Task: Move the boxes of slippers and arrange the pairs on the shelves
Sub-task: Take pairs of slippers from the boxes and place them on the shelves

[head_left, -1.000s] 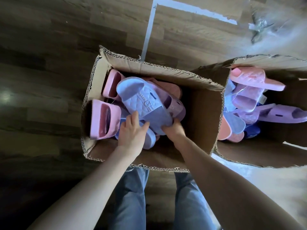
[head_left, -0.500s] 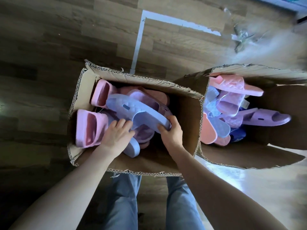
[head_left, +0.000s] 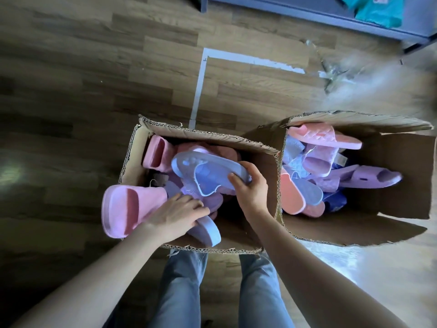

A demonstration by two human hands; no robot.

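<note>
Two open cardboard boxes stand side by side on the wooden floor. The left box [head_left: 208, 134] holds pink and lilac slippers. My right hand [head_left: 250, 188] grips the heel end of a lilac slipper [head_left: 203, 169], turned sole-up above the pile. My left hand [head_left: 177, 215] lies over a second lilac slipper [head_left: 208, 230] at the box's near side, fingers curled round it. A pink slipper [head_left: 127, 209] sticks out over the left wall. The right box [head_left: 387, 223] holds several pink, lilac and blue slippers [head_left: 314, 162].
A grey shelf edge [head_left: 319, 14] with a teal packet [head_left: 378, 10] runs along the top right. White tape [head_left: 201, 86] marks the floor behind the left box. Crumpled clear plastic [head_left: 335, 74] lies near the shelf. My jeans-clad legs [head_left: 184, 292] stand just behind the boxes.
My right hand has lifted the lilac slipper and turned it sole-up. My left hand has closed over the other lilac slipper. The view has tilted up, bringing the shelf into sight.
</note>
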